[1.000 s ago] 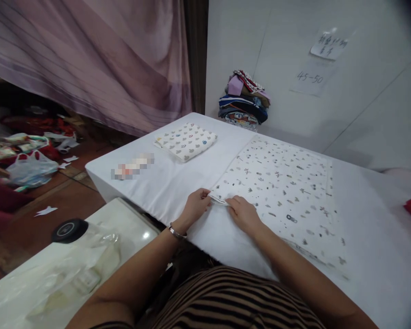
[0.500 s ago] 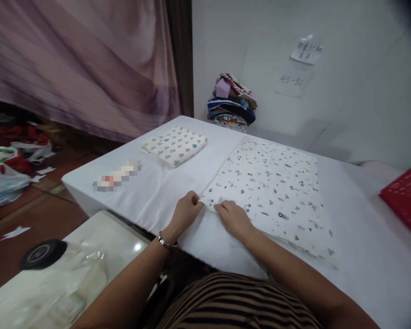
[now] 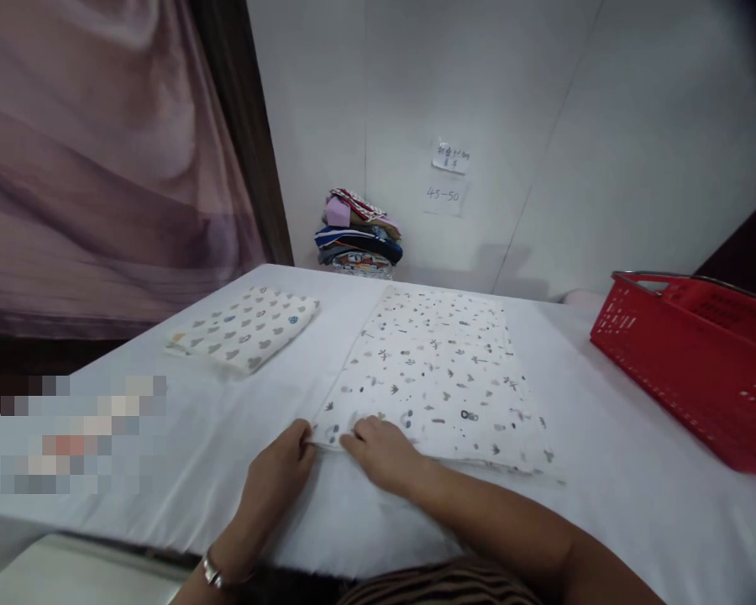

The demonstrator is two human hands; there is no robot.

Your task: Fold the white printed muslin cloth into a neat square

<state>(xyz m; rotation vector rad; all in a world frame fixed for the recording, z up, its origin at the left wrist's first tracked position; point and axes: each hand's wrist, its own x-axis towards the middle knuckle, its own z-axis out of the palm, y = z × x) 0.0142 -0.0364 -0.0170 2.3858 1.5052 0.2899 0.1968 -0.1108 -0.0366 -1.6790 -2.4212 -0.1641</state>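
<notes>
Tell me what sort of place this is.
Probably a workroom where cloth is handled, perhaps in a shop or a home. A printed cloth lies flat on a white-covered table, a pile of folded fabrics stands by the wall, and handwritten notes hang above.

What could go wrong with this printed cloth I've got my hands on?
Your left hand pinches the near left corner of the printed cloth and your right hand is close beside it, so a pull might skew the unheld far side. A pale strip shows past the print at the near right corner, so edges could end up uneven. The white table cover has ripples and might bunch.
</notes>
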